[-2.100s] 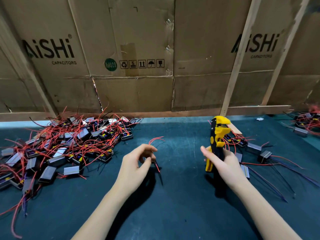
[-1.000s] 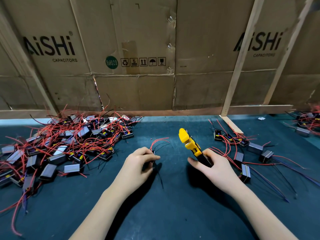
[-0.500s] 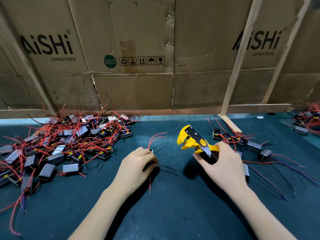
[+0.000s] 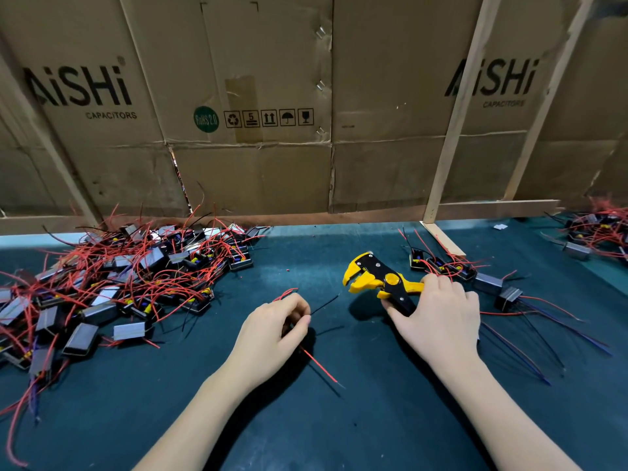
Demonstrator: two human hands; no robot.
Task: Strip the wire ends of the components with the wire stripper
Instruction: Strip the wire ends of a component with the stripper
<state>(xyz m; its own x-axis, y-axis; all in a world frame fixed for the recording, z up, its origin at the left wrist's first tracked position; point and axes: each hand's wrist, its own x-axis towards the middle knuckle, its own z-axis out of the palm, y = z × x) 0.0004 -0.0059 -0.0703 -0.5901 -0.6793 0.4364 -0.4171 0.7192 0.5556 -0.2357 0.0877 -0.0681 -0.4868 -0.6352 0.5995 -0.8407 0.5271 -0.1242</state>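
Stripper (image 4: pixel 380 278) lower now, right-hand grip (image 4: pixel 438 317).

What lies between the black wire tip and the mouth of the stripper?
In the head view, only bare green mat lies between the black wire tip and the wire stripper mouth; they are apart.

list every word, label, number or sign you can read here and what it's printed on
"AiSHi" and "CAPACITORS": left cardboard panel, first letter partly cut off by a wooden strip.
"AiSHi" and "CAPACITORS": right cardboard panel, small word blurred.
"RoHS 2.0": green round mark on the middle cardboard.
"5": stacking sign in the row of handling symbols: recycle, arrows up, umbrella, glass.
Wire stripper and components: no readable text.
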